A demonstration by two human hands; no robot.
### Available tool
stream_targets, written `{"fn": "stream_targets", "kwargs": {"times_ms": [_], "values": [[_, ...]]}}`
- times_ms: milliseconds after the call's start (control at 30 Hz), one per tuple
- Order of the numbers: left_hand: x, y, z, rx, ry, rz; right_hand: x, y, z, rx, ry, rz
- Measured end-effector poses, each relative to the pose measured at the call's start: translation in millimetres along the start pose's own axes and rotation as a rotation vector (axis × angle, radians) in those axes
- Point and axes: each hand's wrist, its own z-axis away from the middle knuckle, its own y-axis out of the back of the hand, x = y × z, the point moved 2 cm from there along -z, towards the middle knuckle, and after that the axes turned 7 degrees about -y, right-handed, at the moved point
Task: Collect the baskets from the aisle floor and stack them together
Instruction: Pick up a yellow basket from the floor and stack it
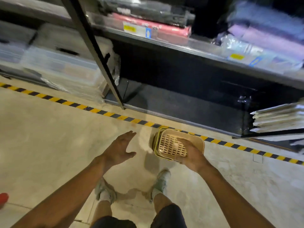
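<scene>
Your right hand (191, 152) gripped a nested stack of baskets (174, 145) above the aisle floor (49, 145) beside the striped tape (105, 113), your left hand (119, 149) was spread wide and held nothing, and with no loose baskets visible, collecting looked nearly done.

Pale concrete floor (49, 145) fills lower half of frame; yellow-black hazard tape (108, 114) runs diagonally from left edge to lower right. Two feet in light sneakers (162, 180) stand on floor at bottom centre. Red object (3, 199) at lower left edge, blurred. Dark metal shelving (164, 45) across top: bottom shelf holds stacked flat packs (278, 119) at right, clear-wrapped bundles (65, 69) at left; upper shelf holds red (164, 28), black and purple wrapped packs (266, 35)
</scene>
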Motion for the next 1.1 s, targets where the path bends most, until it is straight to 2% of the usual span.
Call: {"fn": "stream_targets", "kwargs": {"times_ms": [100, 233, 367, 533, 800, 1100], "values": [[-19.9, 70.5, 78.3, 0.122, -0.014, -0.104, -106.9, 1.4, 44.1, 0.078, 0.22, 0.131], [-91.1, 148.5, 201.3, 0.299, 0.05, -0.197, -248.9, -42.4, 83.3, 0.023, 0.46, 0.29], [-182.0, 206.6, 319.4, 0.451, 0.251, -0.23, -384.5, -99.3, 104.9, 0.007, 0.694, 0.45], [-265.3, 224.2, 454.2, 0.556, 0.463, -0.094, -509.9, -172.8, 138.5, -0.062, 0.847, 0.583], [-350.7, 232.3, 582.3, 0.676, 0.687, -0.009, -633.9, -255.0, 187.0, -0.101, 1.043, 0.711], [-403.7, 246.1, 615.9, 0.68, 0.756, 0.008, -706.2, -270.4, 169.5, -0.078, 1.071, 0.797]]}}
